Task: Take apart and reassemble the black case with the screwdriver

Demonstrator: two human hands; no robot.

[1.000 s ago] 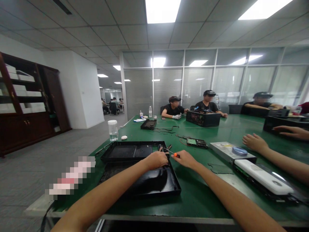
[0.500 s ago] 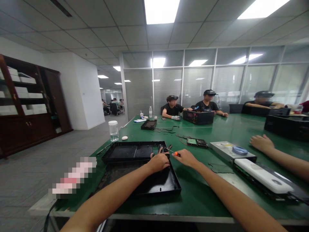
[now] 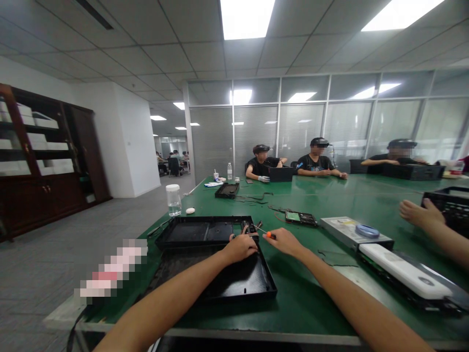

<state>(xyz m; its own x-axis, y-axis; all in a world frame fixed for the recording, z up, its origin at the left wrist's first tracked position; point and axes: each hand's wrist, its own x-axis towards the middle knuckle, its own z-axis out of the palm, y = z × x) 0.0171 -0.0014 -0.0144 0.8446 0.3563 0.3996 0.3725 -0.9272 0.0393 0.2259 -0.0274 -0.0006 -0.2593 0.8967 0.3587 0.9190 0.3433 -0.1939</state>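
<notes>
Screwdriver (image 3: 264, 231) with the orange handle is lying in the grasp of the right hand (image 3: 286, 242), its thin shaft pointing left toward the small cluster of wires (image 3: 246, 228) at the far edge of the black plastic case (image 3: 234, 278) on the green table (image 3: 322, 303). The left hand (image 3: 240, 247) is resting curled on that same edge, just beside the wires (whether its fingers are pinching anything I cannot tell). Another person's hand (image 3: 421, 215) is reaching in from the right, beyond a white device (image 3: 403, 276) and a grey drive (image 3: 351, 232).
</notes>
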